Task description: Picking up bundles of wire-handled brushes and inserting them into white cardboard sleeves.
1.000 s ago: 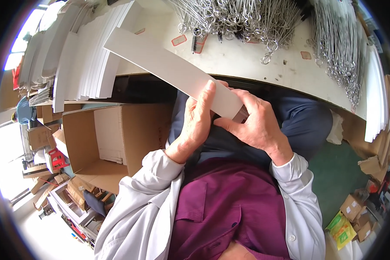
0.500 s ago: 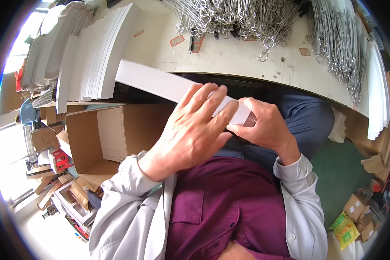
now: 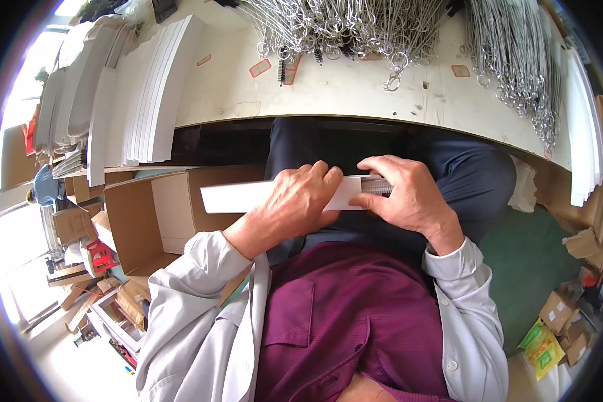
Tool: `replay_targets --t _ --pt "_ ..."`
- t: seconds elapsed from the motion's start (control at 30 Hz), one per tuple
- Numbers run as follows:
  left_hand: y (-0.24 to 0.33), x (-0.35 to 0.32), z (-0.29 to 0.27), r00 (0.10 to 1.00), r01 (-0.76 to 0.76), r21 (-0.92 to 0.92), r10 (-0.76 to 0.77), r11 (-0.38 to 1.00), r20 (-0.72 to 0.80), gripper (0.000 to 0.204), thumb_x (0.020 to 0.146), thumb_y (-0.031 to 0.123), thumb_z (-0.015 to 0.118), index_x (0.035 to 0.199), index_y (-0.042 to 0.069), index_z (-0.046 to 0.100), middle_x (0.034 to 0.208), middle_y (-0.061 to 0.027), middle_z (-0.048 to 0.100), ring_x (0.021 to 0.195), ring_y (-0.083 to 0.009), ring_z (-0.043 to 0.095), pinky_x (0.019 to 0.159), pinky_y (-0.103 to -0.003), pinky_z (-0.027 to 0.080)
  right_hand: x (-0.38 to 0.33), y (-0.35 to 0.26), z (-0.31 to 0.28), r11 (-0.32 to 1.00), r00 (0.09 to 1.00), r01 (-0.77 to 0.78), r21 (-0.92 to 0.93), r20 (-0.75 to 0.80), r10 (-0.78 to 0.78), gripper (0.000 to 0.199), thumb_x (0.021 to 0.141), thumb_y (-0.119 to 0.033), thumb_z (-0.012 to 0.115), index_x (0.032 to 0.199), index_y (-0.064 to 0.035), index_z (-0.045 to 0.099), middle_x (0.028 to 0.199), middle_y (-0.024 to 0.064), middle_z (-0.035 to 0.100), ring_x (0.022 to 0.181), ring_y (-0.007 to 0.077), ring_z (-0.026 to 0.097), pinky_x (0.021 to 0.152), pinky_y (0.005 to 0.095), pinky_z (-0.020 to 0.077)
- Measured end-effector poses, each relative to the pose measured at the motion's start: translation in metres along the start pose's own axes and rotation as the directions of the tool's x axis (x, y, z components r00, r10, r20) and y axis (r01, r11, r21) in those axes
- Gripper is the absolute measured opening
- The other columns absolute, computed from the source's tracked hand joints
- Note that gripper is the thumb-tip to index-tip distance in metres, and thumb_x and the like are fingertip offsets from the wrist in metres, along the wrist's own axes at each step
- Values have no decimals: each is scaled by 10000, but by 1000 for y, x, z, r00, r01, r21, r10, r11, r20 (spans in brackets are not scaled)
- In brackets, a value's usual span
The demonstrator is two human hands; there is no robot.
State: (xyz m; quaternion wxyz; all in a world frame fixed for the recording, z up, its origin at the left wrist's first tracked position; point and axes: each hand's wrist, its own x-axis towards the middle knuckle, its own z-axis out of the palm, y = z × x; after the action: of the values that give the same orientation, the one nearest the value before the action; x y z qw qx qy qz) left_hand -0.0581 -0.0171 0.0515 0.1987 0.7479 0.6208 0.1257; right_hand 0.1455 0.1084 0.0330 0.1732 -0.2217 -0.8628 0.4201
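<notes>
A long, narrow white box (image 3: 234,198) lies almost level above my lap. My left hand (image 3: 300,201) is closed round its middle, knuckles up. My right hand (image 3: 412,195) is closed about the box's right end, thumb on the near side and fingers on the far side. That end is open, and a grey ribbed bundle (image 3: 376,185) shows in it between my thumb and fingers. What the bundle is made of is hard to make out.
Ahead is a worktable (image 3: 241,87) with looped metal wire brushes (image 3: 342,27) heaped at the back and more long wire pieces (image 3: 516,67) to the right. White boxes (image 3: 147,94) stand in a row at left. An open cardboard carton (image 3: 137,224) sits below them.
The white box has swung from a slant to nearly level, its left end coming down toward me. My left hand moved down with it. More of the grey bundle shows at the right end.
</notes>
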Motion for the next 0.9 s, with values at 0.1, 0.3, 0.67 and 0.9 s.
replay_targets --t 0.1,0.3,0.67,0.9 --pt "-1 -7 13 996 86 -42 -86 995 -8 487 711 196 825 1088 19 572 863 -146 620 737 -364 679 634 -456 559 -1 6 -3 997 994 -72 41 -78 75 450 772 -233 881 1096 13 688 968 189 735 837 345 737 736 396 593" --pt "2 -12 27 989 139 -108 -144 984 -33 444 730 207 814 1048 13 573 827 -157 641 714 -368 689 622 -453 574 -3 6 0 983 986 -121 139 -99 135 278 915 -176 779 1077 30 686 917 187 731 759 311 731 674 355 581" --pt "6 -6 32 978 159 -145 -176 977 -110 364 776 221 806 974 27 569 790 -145 652 685 -355 694 594 -447 582 -4 15 6 948 947 -187 256 -208 243 189 955 -124 744 1043 34 689 853 166 743 732 231 742 641 327 575" --pt "8 -7 37 969 211 -164 -228 964 -91 359 780 221 807 969 24 574 800 -150 659 692 -360 700 612 -456 589 -4 14 7 957 928 -184 225 -281 244 157 914 -97 785 978 21 704 803 114 735 643 147 698 573 278 549"
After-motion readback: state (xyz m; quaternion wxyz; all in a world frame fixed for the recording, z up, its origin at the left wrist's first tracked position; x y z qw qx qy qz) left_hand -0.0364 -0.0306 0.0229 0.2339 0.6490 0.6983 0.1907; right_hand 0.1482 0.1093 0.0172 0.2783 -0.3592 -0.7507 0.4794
